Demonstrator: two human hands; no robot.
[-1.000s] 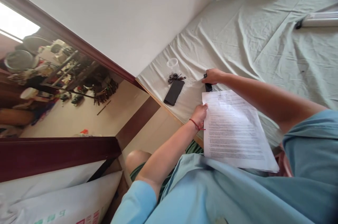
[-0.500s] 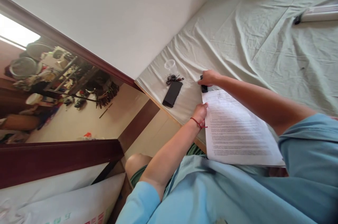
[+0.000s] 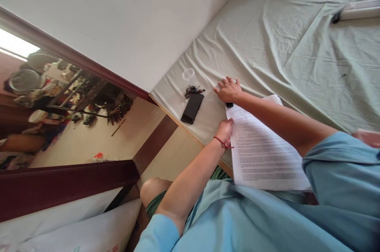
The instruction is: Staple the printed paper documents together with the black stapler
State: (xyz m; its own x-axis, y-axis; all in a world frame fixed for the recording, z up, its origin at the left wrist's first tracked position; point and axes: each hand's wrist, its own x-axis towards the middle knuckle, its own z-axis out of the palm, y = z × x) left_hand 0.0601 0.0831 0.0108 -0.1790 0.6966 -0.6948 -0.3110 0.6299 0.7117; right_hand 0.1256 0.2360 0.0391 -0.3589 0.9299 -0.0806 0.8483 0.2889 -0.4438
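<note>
Printed sheets of paper (image 3: 264,153) lie over the edge of the cloth-covered surface, close to my body. At their left edge my left hand (image 3: 225,128) is closed, gripping the papers with the thumb on top. My right hand (image 3: 228,90) lies palm down with its fingers spread, over a small black object (image 3: 229,105) that looks like a stapler. Only one end of that object shows, at the top left corner of the papers; my palm hides the rest.
Left of my hands are a black phone (image 3: 192,108), a coiled dark cable (image 3: 192,90) and a clear plastic cup (image 3: 188,73). A wrinkled pale cloth (image 3: 291,46) covers the surface. A white wall (image 3: 118,18) rises behind, and a white roll-like object (image 3: 358,10) lies far right.
My right hand has gone from fingers wrapped round the black object to spread flat over it. My left hand still grips the papers. The view has shifted slightly.
</note>
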